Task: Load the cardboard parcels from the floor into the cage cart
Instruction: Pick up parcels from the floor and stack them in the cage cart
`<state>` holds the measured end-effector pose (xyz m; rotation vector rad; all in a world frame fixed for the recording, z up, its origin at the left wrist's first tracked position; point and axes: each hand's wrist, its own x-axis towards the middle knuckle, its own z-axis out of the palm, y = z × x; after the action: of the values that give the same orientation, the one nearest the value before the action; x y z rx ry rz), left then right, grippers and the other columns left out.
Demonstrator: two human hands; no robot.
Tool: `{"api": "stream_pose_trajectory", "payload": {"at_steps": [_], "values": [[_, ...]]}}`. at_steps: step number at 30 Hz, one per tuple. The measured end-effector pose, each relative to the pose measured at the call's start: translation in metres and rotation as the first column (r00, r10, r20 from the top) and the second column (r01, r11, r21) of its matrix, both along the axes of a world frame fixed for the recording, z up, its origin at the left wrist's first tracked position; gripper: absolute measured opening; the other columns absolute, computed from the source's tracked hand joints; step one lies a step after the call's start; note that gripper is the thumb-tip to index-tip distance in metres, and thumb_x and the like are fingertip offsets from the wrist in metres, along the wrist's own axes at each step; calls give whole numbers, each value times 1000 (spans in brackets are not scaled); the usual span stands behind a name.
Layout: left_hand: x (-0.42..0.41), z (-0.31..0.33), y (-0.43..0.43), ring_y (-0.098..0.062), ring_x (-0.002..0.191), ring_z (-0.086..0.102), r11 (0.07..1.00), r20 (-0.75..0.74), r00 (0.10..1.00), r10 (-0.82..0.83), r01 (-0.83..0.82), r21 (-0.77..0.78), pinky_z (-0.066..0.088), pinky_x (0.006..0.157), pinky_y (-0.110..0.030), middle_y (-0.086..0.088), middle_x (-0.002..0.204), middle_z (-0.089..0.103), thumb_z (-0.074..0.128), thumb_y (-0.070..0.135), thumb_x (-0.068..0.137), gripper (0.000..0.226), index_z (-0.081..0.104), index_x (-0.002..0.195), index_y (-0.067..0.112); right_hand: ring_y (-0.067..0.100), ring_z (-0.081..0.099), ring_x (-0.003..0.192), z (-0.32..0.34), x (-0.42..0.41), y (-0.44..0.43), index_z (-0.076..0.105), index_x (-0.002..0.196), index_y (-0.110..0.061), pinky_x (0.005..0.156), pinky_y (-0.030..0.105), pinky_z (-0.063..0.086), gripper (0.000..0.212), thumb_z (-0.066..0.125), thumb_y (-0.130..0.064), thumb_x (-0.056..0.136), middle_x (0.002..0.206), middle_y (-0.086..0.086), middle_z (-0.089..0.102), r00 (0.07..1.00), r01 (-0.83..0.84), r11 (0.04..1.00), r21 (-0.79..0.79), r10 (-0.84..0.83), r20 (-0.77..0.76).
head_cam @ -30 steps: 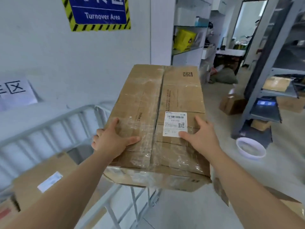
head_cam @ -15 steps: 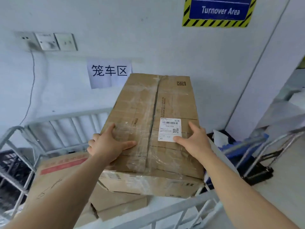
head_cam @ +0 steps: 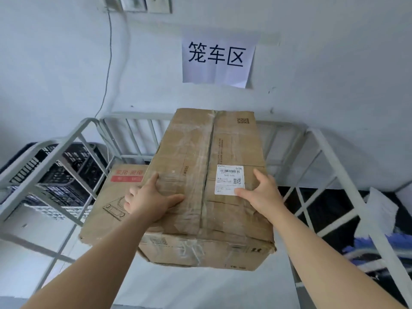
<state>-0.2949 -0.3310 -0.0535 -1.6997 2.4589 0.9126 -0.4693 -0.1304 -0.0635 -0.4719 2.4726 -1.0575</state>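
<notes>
A pale wall (head_cam: 334, 74) is being faced, with a paper sign (head_cam: 217, 61) taped to it above the grey rails of the cage cart (head_cam: 138, 115). A taped cardboard parcel (head_cam: 211, 152) is being held in the air over the cart, above a second box (head_cam: 111, 197) lying inside it. Its left edge is being gripped by the left hand (head_cam: 151, 200) and its right edge by the right hand (head_cam: 263, 195), thumbs being pressed flat on top and fingers curled over the sides.

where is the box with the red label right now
The red-label box lies inside the cage cart, left of centre in the head view, partly hidden behind the carried taped parcel.
</notes>
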Motion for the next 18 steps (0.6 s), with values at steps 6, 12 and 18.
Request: {"api": "stream_pose_trajectory", "payload": {"at_steps": [6, 12, 18], "values": [[-19, -44, -39, -40, 129, 28, 996, 67, 997, 34, -40, 79, 25, 109, -51, -18, 140, 33, 73, 72, 57, 104, 21, 144, 49, 21, 40, 131, -43, -26, -48, 26, 149, -26, 96, 32, 37, 93, 77, -40, 72, 153, 5, 20, 998, -35, 997, 73, 31, 54], [-41, -86, -77, -40, 126, 32, 993, 134, 991, 14, -30, 113, 27, 107, -50, -19, 136, 34, 73, 69, 60, 100, 22, 144, 48, 22, 36, 135, -87, -48, -84, 25, 149, -27, 107, 39, 34, 97, 77, -43, 68, 154, 6, 18, 992, -34, 992, 125, 19, 123], [-60, -122, -101, -37, 125, 32, 990, 163, 987, -15, -8, 138, 26, 106, -47, -17, 135, 33, 73, 65, 65, 99, 18, 146, 48, 23, 32, 137, -124, -67, -107, 19, 151, -27, 107, 38, 32, 99, 78, -39, 72, 154, 4, 13, 984, -49, 987, 155, 21, 179]]}}
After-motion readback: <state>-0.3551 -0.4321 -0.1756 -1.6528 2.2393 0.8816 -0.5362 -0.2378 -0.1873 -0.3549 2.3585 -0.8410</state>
